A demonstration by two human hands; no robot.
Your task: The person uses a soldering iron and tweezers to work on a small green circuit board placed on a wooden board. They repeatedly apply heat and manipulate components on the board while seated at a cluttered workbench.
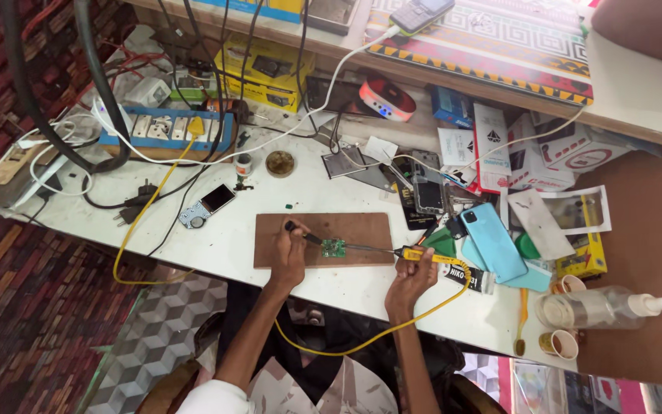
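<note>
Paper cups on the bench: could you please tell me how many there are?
2: one paper cup at the right edge beside the plastic bottle, another cup below it near the front edge. Clutter may hide more.

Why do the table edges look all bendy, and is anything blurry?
In the head view the wide lens curves the white table edges; light is even and soft, shadows faint. The small green circuit board is too tiny for detail, and the left hand and right hand look slightly soft.
</note>
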